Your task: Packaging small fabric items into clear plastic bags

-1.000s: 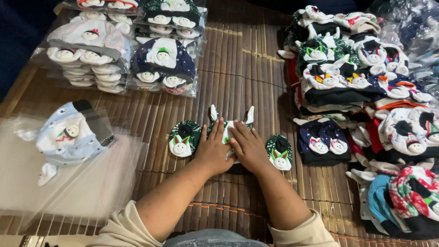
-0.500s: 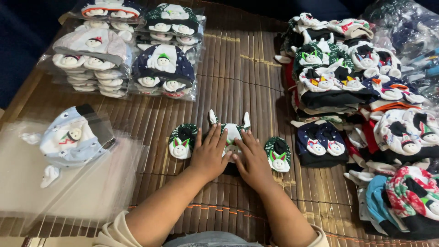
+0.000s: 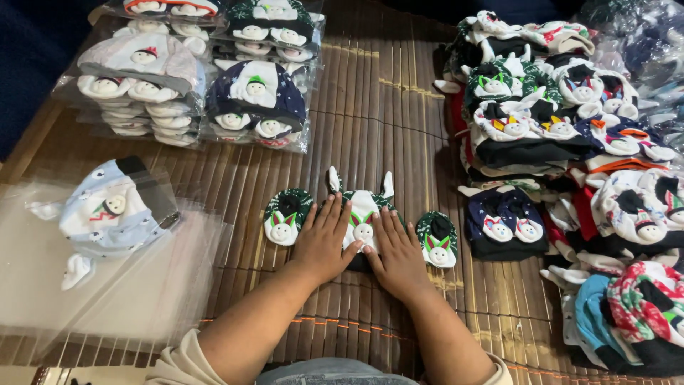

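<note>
While the bamboo mat (image 3: pixel 399 128) fills the frame, with bagged stacks (image 3: pixel 199 85) at upper left and a loose pile (image 3: pixel 570 142) at right, the small dark green cap (image 3: pixel 362 214) lies at centre between two matching mittens (image 3: pixel 285 217). Left hand (image 3: pixel 324 242) and right hand (image 3: pixel 399 253) press flat and open on it, grasping nothing. It looks soft, light and floppy, best pinched at its edges.

a dark green baby cap (image 3: pixel 362 214) with a white snowman face and two white ties lies flat near the middle of the bamboo mat (image 3: pixel 399 121), partly covered. two matching green mittens lie just beside it, the left mitten (image 3: pixel 285 217) and the right mitten (image 3: pixel 437 239), each bearing a snowman face.
</note>
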